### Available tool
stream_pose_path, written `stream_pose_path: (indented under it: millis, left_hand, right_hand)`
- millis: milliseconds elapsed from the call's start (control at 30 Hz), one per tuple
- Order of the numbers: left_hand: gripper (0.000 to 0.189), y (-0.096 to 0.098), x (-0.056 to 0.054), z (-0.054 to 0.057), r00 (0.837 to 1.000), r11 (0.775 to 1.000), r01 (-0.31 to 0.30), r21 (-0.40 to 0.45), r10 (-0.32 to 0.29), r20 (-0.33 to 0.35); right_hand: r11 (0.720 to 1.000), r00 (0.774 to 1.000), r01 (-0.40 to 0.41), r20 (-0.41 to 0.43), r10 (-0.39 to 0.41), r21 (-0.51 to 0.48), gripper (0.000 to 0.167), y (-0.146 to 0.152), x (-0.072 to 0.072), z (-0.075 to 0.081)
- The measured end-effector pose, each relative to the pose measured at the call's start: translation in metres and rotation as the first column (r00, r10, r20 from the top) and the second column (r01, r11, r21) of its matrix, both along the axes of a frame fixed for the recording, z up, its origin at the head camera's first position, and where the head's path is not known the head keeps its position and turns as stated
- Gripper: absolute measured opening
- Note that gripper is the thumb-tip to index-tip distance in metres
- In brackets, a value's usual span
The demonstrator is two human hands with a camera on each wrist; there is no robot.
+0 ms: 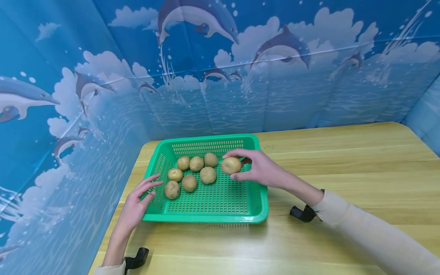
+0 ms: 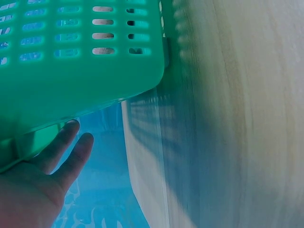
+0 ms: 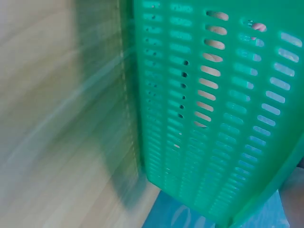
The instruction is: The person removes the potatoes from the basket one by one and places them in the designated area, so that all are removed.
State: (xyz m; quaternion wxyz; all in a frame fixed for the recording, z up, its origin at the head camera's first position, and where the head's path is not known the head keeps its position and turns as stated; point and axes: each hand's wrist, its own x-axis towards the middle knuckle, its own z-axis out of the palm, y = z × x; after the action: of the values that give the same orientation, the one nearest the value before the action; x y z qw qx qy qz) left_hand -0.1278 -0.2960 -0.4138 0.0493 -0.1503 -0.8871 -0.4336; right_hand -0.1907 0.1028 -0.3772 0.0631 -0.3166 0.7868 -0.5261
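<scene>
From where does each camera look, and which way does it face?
Head: on the head, facing forward and down at potatoes in a green basket; left hand and right hand show.
Left wrist: on that wrist, facing the basket's outer wall; left fingers show.
Right wrist: on that wrist, facing the basket's wall; blurred skin at right.
Both wrist views share basket and table.

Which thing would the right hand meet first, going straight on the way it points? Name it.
Led by the held potato, the right hand would likely meet the back row's rightmost loose potato in the green basket; height is unclear, so it might pass above.
</scene>
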Motion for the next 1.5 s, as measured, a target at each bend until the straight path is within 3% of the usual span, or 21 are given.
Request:
stream_pose_path:
  millis: [167, 467, 767, 1033, 1333, 1500]
  left_hand:
    - [0.036, -0.001, 0.0, -0.002, 1.0, 1.0, 0.004, 0.002, -0.004, 0.002]
    - [0.036, 0.001, -0.001, 0.0, 1.0, 1.0, -0.015, -0.009, 0.016, 0.011]
    - [0.035, 0.003, 0.0, 0.002, 1.0, 1.0, -0.01, -0.016, 0.01, 0.005]
    - [0.037, 0.003, 0.002, 0.004, 1.0, 1.0, -0.01, -0.013, 0.01, -0.008]
    - [0.037, 0.002, 0.002, 0.004, 1.0, 1.0, -0.01, -0.012, 0.01, -0.005]
    - [0.036, 0.004, 0.001, 0.004, 1.0, 1.0, -0.017, -0.006, 0.017, 0.009]
  right_hand:
    - [1.0, 0.999, 0.03, -0.02, -0.03, 0.0, 0.054, 0.006, 0.009, 0.0]
    - [0.995, 0.994, 0.08, 0.08, -0.075, -0.063, 0.056, 0.022, 0.027, 0.0]
    - [0.985, 0.988, 0.115, 0.122, -0.099, -0.132, 0.055, 0.038, 0.04, -0.002]
    - [0.973, 0.981, 0.159, 0.136, -0.137, -0.167, 0.055, 0.053, 0.043, -0.006]
    - [0.97, 0.973, 0.218, 0.095, -0.209, -0.104, 0.057, 0.072, 0.042, -0.012]
    - [0.959, 0.961, 0.256, 0.135, -0.24, -0.122, 0.054, 0.081, 0.041, -0.016]
